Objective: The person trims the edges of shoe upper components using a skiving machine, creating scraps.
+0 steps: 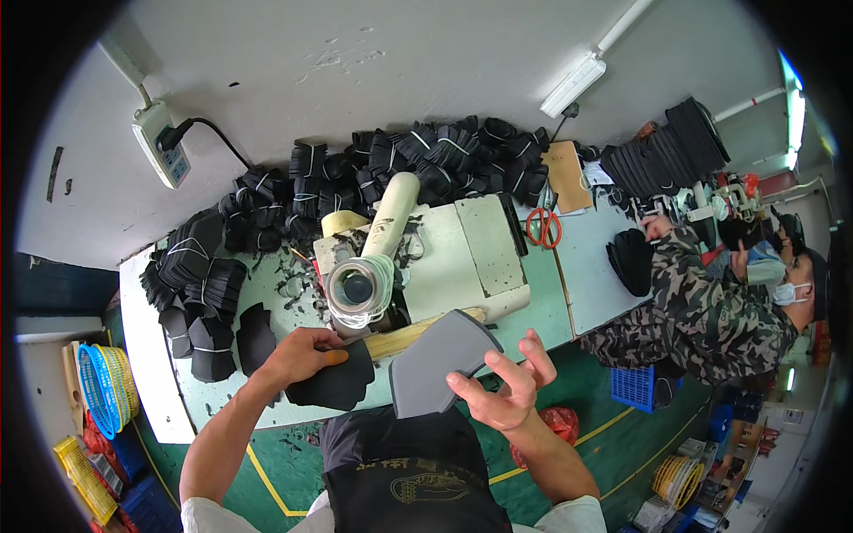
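A flat dark grey piece with a paler rim (442,362) is tilted up over the table's front edge, pinched in my right hand (508,398), whose thumb lies on its face and whose other fingers stick up. Close to the machine's front, my left hand (300,357) is closed on a black cut piece (336,382); its thumb and fingertips rest at the piece's upper side. Just ahead stands a cream bench machine (440,244) with a round head (357,284), white strings (382,271) looped about it. Another black piece (256,338) lies left of my left hand.
Tied bundles of black pieces (391,155) line the wall, with a taller stack (191,249) at left. Black scraps litter the tabletop (267,302). Orange-handled scissors (544,229) lie right of the machine. A person in camouflage (711,302) works at right.
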The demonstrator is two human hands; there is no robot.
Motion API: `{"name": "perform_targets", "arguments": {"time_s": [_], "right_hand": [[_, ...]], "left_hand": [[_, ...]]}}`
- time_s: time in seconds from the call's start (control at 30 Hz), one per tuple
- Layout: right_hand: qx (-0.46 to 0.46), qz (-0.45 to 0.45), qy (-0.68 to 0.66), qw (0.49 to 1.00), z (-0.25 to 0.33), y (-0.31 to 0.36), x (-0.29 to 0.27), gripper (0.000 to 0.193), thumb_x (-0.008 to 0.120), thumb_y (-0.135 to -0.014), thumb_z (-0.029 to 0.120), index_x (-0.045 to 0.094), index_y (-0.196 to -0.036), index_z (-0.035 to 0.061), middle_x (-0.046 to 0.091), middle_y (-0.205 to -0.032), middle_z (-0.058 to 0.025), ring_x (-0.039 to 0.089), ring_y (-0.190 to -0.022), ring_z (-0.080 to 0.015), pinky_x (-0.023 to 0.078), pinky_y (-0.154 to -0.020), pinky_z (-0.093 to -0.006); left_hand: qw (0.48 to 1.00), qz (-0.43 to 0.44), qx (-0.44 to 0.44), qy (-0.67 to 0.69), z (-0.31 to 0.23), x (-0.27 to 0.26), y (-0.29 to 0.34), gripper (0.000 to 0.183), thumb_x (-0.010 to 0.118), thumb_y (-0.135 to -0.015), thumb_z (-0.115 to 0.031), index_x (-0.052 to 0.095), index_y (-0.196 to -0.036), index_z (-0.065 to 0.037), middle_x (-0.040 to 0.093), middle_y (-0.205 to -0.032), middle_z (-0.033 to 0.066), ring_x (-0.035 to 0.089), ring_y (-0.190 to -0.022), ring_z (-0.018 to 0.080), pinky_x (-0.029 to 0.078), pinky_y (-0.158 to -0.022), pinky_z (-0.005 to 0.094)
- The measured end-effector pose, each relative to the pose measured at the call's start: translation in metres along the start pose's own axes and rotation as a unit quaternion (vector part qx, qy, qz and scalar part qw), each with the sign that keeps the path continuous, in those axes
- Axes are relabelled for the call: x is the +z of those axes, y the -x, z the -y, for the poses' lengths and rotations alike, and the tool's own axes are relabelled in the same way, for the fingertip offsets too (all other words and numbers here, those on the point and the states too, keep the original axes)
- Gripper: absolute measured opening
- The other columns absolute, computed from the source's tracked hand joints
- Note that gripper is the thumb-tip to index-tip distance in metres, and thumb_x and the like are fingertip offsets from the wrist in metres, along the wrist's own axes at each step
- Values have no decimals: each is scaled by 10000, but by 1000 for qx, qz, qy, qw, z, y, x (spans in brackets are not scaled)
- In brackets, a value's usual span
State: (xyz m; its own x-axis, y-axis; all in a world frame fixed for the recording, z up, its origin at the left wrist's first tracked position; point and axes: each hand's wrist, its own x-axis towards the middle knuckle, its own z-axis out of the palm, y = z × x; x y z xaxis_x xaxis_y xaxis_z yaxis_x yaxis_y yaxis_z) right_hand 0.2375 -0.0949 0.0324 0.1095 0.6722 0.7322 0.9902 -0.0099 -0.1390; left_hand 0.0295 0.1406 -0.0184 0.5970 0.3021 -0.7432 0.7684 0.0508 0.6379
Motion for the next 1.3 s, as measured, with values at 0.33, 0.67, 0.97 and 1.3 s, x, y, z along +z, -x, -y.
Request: {"name": "perform_targets", "arguments": {"time_s": [0.33, 0.67, 0.97, 1.3], "right_hand": [[14, 49, -98, 994, -4, -18, 0, 242, 680, -773, 56, 720, -946, 220, 635, -975, -25, 544, -1057, -289, 466, -948, -440], [241, 455, -329, 791, -13, -4, 48, 173, 619, -789, 13, 681, -935, 84, 627, -993, -59, 591, -977, -278, 483, -832, -368], [210, 455, -268, 822, -22, -34, 79, 139, 686, -742, 36, 648, -873, 64, 544, -1235, -136, 469, -1194, -339, 423, -983, -414], [168, 487, -164, 841, -28, -37, 70, 192, 637, -726, -9, 674, -895, 75, 582, -1035, -95, 520, -1043, -296, 466, -855, -389]], "left_hand": [[1000, -11, 21, 7, -2, -4, 1, 279, 731, -826, -193, 706, -1042, -18, 708, -898, 50, 623, -806, 87, 497, -750, 237], [984, -58, 47, -163, -19, -5, -17, 345, 738, -761, -396, 739, -951, -108, 719, -915, 94, 683, -845, 247, 515, -771, 349], [910, -177, 203, -314, 7, 8, -64, 390, 693, -793, -439, 732, -1003, -113, 706, -992, 141, 665, -901, 332, 515, -821, 385], [974, -83, 58, -202, -31, -8, -12, 291, 714, -784, -336, 736, -984, -126, 720, -960, 85, 679, -900, 262, 511, -833, 358]]}}
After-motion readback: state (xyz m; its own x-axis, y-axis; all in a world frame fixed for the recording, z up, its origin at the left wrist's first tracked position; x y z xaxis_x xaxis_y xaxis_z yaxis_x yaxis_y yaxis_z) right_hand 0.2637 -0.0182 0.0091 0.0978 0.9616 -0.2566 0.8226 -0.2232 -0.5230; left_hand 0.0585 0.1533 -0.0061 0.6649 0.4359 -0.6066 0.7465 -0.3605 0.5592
